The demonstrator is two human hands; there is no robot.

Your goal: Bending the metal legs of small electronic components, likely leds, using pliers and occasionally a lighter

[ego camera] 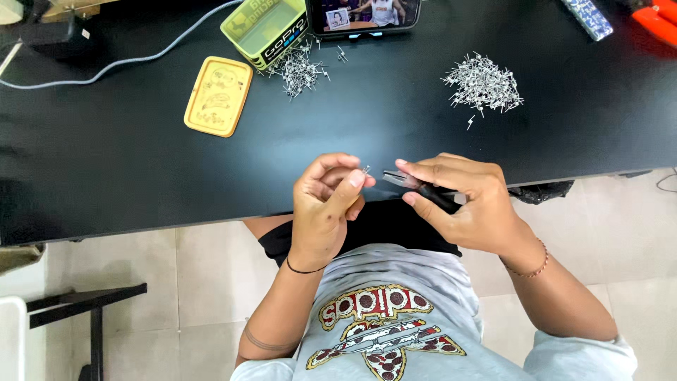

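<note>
My left hand (326,204) pinches a tiny silver metal piece (366,169) between thumb and forefinger, just over the near edge of the black table (141,162). My right hand (458,201) grips small pliers (416,185) with dark handles, their metal jaws pointing left toward the piece and a short gap away from it. Both hands hover above my lap.
A pile of small silver pieces (484,88) lies at the back right, another pile (302,70) at the back middle next to a green tin (264,28). A yellow lid (218,95), a phone (363,15), a grey cable (127,60).
</note>
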